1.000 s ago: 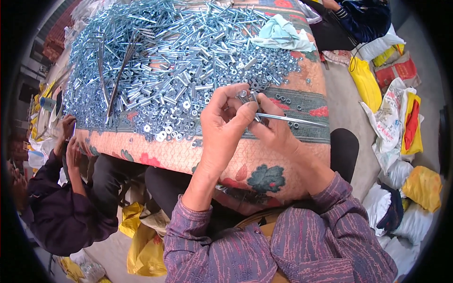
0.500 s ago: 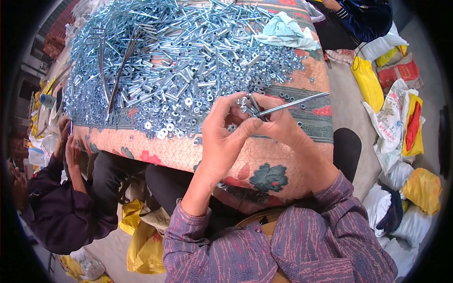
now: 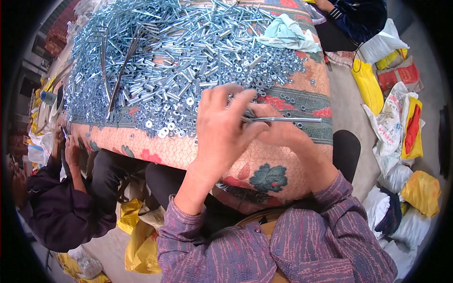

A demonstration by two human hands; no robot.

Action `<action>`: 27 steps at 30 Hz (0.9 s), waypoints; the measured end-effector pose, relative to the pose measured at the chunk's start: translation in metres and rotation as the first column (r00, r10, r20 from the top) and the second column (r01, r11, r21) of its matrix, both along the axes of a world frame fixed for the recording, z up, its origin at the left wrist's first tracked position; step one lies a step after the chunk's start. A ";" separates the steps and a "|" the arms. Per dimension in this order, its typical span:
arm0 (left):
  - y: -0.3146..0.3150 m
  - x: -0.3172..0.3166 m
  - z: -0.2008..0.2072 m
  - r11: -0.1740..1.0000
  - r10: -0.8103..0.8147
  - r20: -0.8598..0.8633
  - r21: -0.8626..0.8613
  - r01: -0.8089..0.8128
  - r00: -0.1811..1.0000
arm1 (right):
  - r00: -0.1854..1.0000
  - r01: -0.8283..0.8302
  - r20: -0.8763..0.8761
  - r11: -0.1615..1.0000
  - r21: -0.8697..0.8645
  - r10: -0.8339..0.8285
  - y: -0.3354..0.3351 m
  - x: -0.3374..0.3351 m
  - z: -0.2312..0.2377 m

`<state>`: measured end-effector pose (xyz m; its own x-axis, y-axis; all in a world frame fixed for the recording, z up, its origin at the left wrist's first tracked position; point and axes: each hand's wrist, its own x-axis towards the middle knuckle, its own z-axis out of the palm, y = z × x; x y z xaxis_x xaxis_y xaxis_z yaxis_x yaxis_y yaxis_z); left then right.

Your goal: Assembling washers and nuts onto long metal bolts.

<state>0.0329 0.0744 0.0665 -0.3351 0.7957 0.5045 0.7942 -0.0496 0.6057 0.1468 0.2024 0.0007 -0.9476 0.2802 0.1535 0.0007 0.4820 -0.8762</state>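
Here at the near edge of the table, both hands are up close together over the patterned cloth cover (image 3: pixel 179 150). The right hand (image 3: pixel 283 132) has its fingers closed on a long metal rod (image 3: pixel 297 119), which juts out level to the right, its left end lost between the two hands. And the left hand (image 3: pixel 219 125), back turned up, is right against that end! Its fingers are spread and blurred; whether they grip anything, I can't tell. A few dark metal pieces (image 3: pixel 248 113) peep out between the hands, too hidden to sort.

Just left of them lie flat washers (image 3: pixel 163 131); just right, a handful of loose nuts (image 3: pixel 284 98) on a dark stripe. Beyond, what a spread: short tubes (image 3: pixel 163 84) in the middle, a tangle of thin rods (image 3: pixel 122 23) to the far left, and two long metal forks lying on top. A pale blue rag (image 3: pixel 285 33) sits crumpled on the far right.

To the left, a co-worker in a dark top (image 3: pixel 71 207) has both hands at the table's edge. Far right, a dark blue sleeve (image 3: pixel 356 19); below it, a yellow bag (image 3: pixel 367 87) on the floor.
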 end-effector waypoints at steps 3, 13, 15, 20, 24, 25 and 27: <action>0.007 0.012 0.004 0.996 -0.061 -0.274 0.050 0.078 0.960 | 0.999 0.024 0.051 0.974 -0.227 -0.013 -0.017 0.017 0.006; -0.002 -0.020 0.013 0.945 -0.181 0.459 0.325 0.026 0.870 | 0.973 0.228 0.012 0.973 0.013 -0.229 -0.004 -0.003 0.011; -0.006 -0.023 0.009 0.933 -0.163 0.688 0.341 -0.117 0.708 | 0.977 0.214 0.023 0.977 -0.008 -0.213 -0.002 -0.001 0.015; -0.002 0.013 -0.037 0.881 -0.289 0.892 0.389 -0.268 0.347 | 0.981 0.025 -0.084 0.545 -0.838 -0.175 0.002 0.007 0.021; -0.004 0.046 -0.055 0.945 -0.276 0.801 0.326 0.000 0.532 | 0.929 -0.044 -0.174 0.371 -0.928 -0.326 0.004 0.008 0.019; -0.005 0.051 -0.056 0.958 -0.258 0.646 0.266 0.105 0.718 | 0.929 -0.043 -0.174 0.374 -0.926 -0.326 0.005 0.009 0.019; -0.009 0.057 -0.051 0.956 -0.265 0.578 0.260 0.134 0.772 | 0.909 0.004 -0.130 0.321 -0.947 -0.396 0.006 0.010 0.018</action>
<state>0.0898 0.0654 0.0157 -0.4660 0.7876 0.4032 0.2299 -0.3322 0.9148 0.1564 0.2084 0.0192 -0.7962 0.5972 -0.0972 -0.3627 -0.5996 -0.7134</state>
